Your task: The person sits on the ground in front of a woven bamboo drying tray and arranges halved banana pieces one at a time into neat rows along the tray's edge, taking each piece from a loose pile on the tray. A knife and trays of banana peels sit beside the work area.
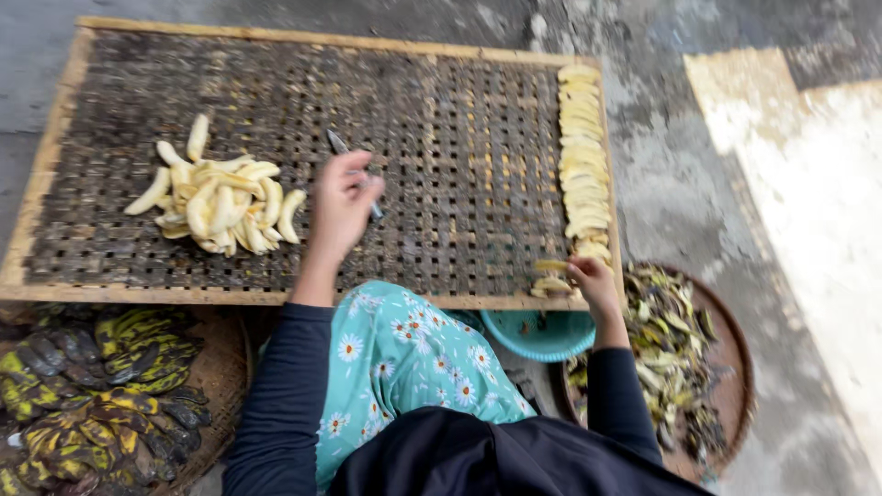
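A person crouches at a woven bamboo tray (110,266). The left hand (342,204), mid-frame, is curled around a small knife (342,147), blade pointing up-frame. The right hand (593,280), lower right, pinches a banana slice (551,266) at the foot of a neat row of slices (583,147), apparently spaced for drying. Peeled bananas (216,202) wait at left.

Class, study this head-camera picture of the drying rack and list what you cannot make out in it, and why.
- Knife, head view: handle hidden inside the left hand; blade blurred.
- Teal bowl: contents hidden by the woven rack and the right hand's arm.
- Unpeeled bananas: cut off by the left and bottom edges.
- Basket of peels: near part hidden by the dark sleeve.
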The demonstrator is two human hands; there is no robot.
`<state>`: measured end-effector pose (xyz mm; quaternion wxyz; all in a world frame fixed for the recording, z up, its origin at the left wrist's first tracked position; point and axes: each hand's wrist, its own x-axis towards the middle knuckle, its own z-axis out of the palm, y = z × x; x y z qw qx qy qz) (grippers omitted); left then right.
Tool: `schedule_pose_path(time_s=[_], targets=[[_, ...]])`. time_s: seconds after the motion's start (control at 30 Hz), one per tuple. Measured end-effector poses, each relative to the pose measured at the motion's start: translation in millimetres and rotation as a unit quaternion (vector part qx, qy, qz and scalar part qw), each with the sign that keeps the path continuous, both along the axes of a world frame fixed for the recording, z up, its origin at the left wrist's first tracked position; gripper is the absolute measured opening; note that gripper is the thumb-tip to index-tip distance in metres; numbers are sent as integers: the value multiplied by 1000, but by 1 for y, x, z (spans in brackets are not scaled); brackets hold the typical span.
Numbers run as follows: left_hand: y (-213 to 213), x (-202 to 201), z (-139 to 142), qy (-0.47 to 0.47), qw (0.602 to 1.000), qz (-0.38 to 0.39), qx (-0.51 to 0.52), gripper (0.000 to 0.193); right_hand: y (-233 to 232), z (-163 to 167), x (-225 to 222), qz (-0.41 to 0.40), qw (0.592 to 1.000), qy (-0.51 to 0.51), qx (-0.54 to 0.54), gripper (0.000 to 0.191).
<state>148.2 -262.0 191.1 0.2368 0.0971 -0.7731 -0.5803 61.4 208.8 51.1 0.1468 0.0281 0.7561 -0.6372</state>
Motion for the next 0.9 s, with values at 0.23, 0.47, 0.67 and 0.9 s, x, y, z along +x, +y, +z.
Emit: schedule_pose_path(time_s=[0.23, 0.47, 0.67, 0.9], targets=[[-25, 12, -18, 47, 962, 38, 268, 29, 6, -1, 0, 130, 980, -54, 142, 21], [-14, 9, -16, 1, 950, 39, 308, 26, -14, 4, -2, 81, 987, -59, 128, 19], [-44, 5, -28, -52, 983, 114, 136, 27, -25, 5, -6, 131, 934, 62, 328, 14], [-121, 28, -47, -91, 946, 303, 70, 28, -26, -14, 17, 70, 833, 231, 498, 14]])
